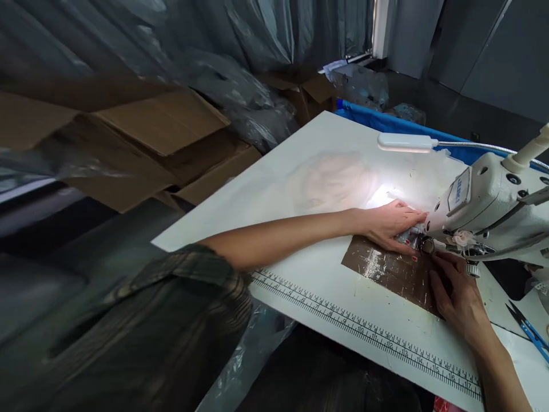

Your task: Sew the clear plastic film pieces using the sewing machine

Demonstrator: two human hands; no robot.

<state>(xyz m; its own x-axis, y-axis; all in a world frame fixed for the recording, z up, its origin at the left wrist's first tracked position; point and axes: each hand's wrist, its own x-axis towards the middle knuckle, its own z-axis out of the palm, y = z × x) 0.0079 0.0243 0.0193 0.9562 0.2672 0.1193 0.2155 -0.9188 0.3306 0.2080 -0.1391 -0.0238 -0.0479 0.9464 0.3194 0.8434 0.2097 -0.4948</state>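
Observation:
A white sewing machine (489, 200) stands at the right of a white table (300, 189). My left hand (388, 224) reaches across the table and lies flat by the needle area, its fingers stretched toward the presser foot (422, 243). My right hand (457, 292) rests on the brown worn patch (386, 269) of the table just in front of the needle, with fingers extended toward the foot. Whether any fabric lies under the fingers I cannot make out. A small lamp (405, 142) lights the spot.
A printed ruler (364, 332) runs along the table's near edge. Blue-handled snips (529, 331) lie at the far right. Cardboard boxes (158, 149) and plastic sheeting (240, 91) pile up behind the table on the left. Blue cloth (386, 121) lies past the far edge.

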